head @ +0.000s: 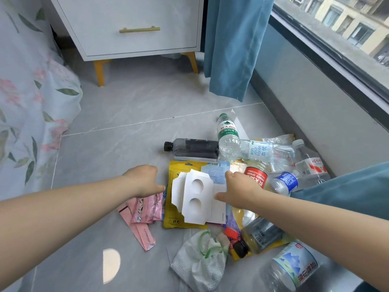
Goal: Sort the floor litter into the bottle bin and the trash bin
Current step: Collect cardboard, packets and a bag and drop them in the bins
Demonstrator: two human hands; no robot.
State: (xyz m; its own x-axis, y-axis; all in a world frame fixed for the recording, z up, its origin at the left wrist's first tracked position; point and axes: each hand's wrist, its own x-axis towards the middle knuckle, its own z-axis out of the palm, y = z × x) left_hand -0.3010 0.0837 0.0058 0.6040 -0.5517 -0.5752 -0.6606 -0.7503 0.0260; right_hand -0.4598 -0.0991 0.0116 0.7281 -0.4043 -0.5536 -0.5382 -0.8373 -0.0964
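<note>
A heap of litter lies on the grey tiled floor. On top of a yellow packet (174,216) rests a white card insert (194,198) with two round holes. My left hand (145,180) hovers just left of the card, fingers apart, holding nothing. From the right, my right hand (237,190) reaches the card's right edge, its thumb touching it. Pink wrappers (143,213) lie under the left hand. Several plastic bottles surround the pile: a dark bottle (193,147), a green-label bottle (228,133), a red-label bottle (255,175). No bin is in view.
A crumpled white tissue (200,262) lies near the front. A large clear bottle (292,268) sits at bottom right. The white nightstand (130,26) stands at the back, the bed's floral cover (31,102) to the left, a blue curtain (233,45) and window wall to the right.
</note>
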